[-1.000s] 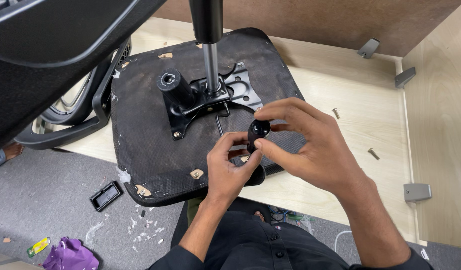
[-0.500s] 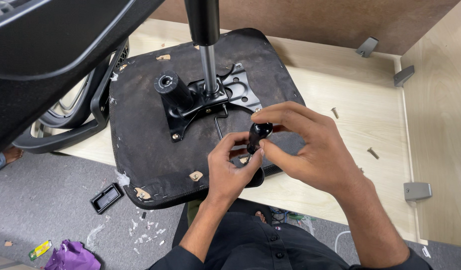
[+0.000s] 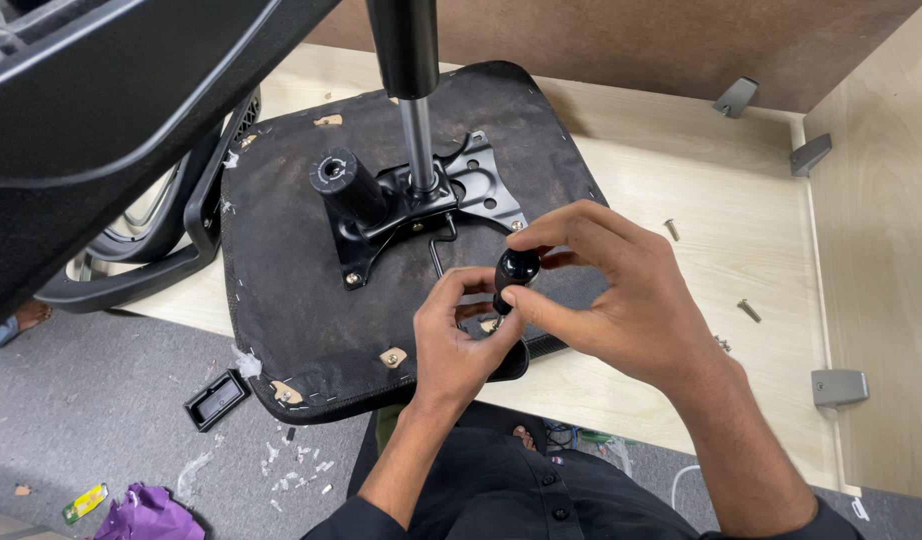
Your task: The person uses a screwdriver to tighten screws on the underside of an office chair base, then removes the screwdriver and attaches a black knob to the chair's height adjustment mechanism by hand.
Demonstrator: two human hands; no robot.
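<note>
Black knob (image 3: 516, 272) pinched between both hands above seat.

Bright, even, sharp indoor light

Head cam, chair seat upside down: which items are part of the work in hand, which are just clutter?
In the work:
- black knob, pinched by right hand and left hand
- upturned seat base
- black mechanism plate with gas cylinder

Lying about:
- loose screws on the wooden panel
- grey brackets
- black plastic clip, purple bag on the carpet
</note>
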